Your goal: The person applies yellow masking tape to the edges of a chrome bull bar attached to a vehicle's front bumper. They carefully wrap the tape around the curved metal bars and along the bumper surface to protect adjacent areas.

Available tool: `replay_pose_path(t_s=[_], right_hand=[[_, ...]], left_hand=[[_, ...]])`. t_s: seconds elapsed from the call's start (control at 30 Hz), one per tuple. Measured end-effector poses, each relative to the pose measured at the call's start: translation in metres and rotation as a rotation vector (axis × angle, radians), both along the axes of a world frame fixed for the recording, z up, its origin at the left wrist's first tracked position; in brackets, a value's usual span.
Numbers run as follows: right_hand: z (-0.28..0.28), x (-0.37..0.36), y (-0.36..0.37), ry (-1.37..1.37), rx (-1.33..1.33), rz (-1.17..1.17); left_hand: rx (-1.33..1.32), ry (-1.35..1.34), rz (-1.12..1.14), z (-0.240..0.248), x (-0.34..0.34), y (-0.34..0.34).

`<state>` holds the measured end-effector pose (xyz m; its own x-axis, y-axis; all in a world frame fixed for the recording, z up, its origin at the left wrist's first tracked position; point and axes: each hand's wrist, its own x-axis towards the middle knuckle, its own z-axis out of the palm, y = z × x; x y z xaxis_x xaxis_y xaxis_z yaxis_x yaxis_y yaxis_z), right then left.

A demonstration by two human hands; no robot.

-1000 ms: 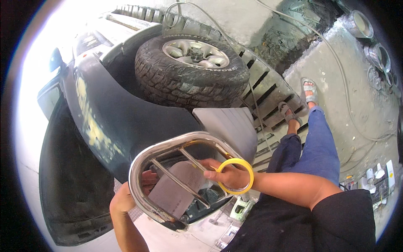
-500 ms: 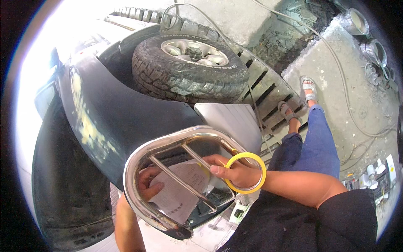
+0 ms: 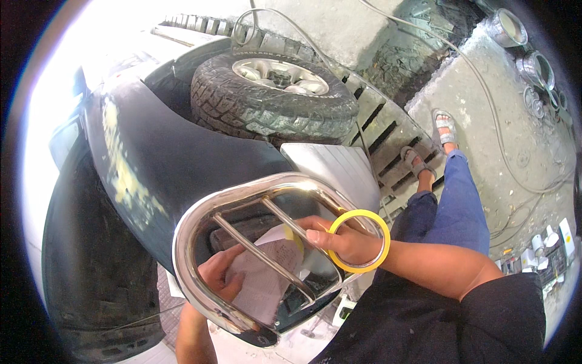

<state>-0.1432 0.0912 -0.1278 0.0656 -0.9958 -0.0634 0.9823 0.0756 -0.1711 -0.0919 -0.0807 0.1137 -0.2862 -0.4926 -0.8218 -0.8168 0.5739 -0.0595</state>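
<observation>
A polished metal tube guard [image 3: 236, 195] with two cross bars stands in front of my body. Behind its bars lies a sheet of printed paper [image 3: 267, 276] against a dark glossy surface, with a yellow strip at its upper right edge. My left hand [image 3: 221, 273] reaches in from the left side of the guard, its fingers stretched out on the paper. My right hand [image 3: 348, 242] comes in from the right, its fingertips closed at the paper's upper right edge, partly hidden by a bar. A yellow tape roll [image 3: 384, 246] rings my right hand.
A dark vehicle fender [image 3: 182, 142] with a pale filler patch [image 3: 127, 182] fills the left. A wheel with a knobby tire [image 3: 267, 115] lies beyond it, over a slatted pallet [image 3: 388, 133]. A hose [image 3: 485, 91] crosses the floor. Metal cans [image 3: 508, 27] stand far right.
My left hand has shifted, and its fingers now stretch further across the paper. The guard appears slightly higher and left. The tape roll sits a little further right and up.
</observation>
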Motion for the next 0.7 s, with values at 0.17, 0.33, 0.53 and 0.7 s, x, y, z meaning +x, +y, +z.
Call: replay_pose_path(t_s=[0.17,0.33,0.53,0.7], right_hand=[[0.0,0.003,-0.001,-0.056,-0.019,-0.022],[0.002,0.008,-0.001,-0.129,-0.018,-0.034],[-0.001,0.01,-0.002,-0.072,-0.014,-0.04],[0.001,0.007,-0.001,-0.068,0.0,-0.052]], left_hand=[[-0.146,0.093,-0.794,-0.013,-0.022,0.01],[-0.194,-0.079,-1.01,-0.038,-0.028,0.01],[-0.148,-0.173,-1.096,-0.043,-0.022,0.011],[0.063,-0.092,-1.065,-0.044,-0.024,0.015]])
